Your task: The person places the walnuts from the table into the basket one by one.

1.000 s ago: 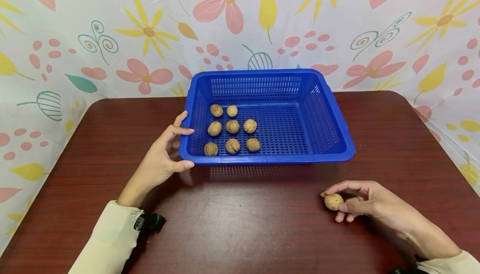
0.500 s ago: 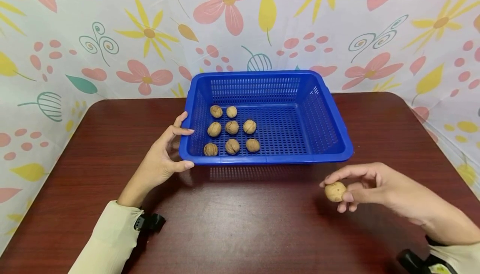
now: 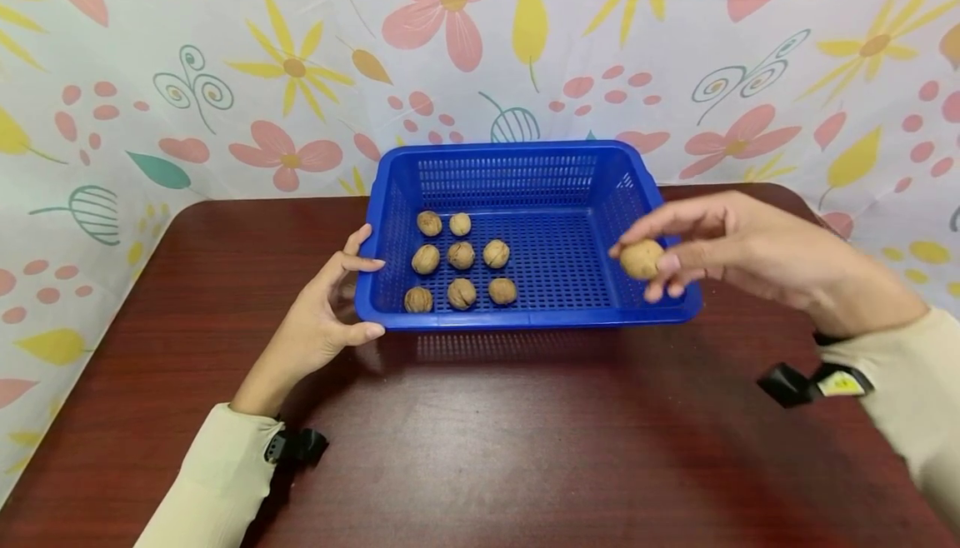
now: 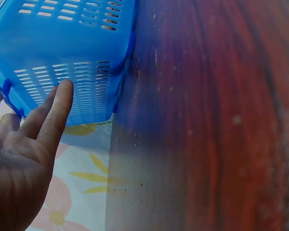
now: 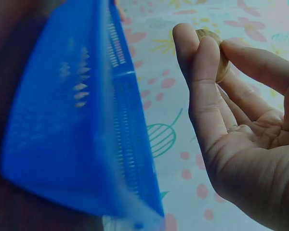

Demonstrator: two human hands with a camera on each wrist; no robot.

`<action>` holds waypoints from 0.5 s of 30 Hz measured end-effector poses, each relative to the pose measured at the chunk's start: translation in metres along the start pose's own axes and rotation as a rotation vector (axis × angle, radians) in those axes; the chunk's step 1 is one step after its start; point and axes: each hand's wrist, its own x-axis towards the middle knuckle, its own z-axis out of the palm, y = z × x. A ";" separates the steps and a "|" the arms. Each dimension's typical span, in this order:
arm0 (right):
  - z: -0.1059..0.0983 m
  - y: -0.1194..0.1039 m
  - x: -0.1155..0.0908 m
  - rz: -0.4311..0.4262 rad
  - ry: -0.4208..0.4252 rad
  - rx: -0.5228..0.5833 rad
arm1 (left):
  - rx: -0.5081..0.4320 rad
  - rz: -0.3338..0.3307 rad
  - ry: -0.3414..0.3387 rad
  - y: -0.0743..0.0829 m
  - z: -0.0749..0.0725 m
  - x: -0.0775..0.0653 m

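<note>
In the head view my right hand (image 3: 738, 252) pinches a tan walnut (image 3: 641, 259) between thumb and fingertips, over the right end of a blue plastic basket (image 3: 525, 320). The right wrist view shows this walnut (image 5: 223, 65) partly hidden behind the fingers, with the basket's side (image 5: 53, 125) to the left. My left hand (image 3: 318, 315) holds the basket's left end, index fingertip over the rim and thumb by the front corner. Other fingers (image 4: 58, 113) lie along the perforated outer wall in the left wrist view. Several walnuts (image 3: 461, 256) sit in rows in the basket's left half.
The basket stands on a dark red-brown wooden table (image 3: 480, 448), near its back edge. Behind it hangs a white cloth (image 3: 330, 40) printed with flowers and leaves. Black straps (image 3: 296, 446) circle both wrists over cream sleeves.
My right hand has lifted the walnut from the table at the right front and carried it up and back over the basket's right rim. The left hand keeps its place.
</note>
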 end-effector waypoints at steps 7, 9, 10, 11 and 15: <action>-0.017 -0.021 0.062 -0.022 0.005 0.136 | 0.003 -0.003 0.004 -0.001 0.000 0.000; -0.020 -0.021 0.079 -0.001 0.042 0.155 | 0.003 -0.004 0.001 -0.001 0.000 0.000; -0.021 -0.020 0.087 0.016 0.066 0.154 | 0.005 -0.005 0.002 -0.002 0.000 0.000; -0.022 -0.018 0.095 0.035 0.093 0.145 | 0.007 -0.004 0.002 -0.002 0.000 0.000; -0.024 -0.009 0.123 0.121 0.220 0.117 | 0.006 -0.001 0.003 -0.002 0.000 0.000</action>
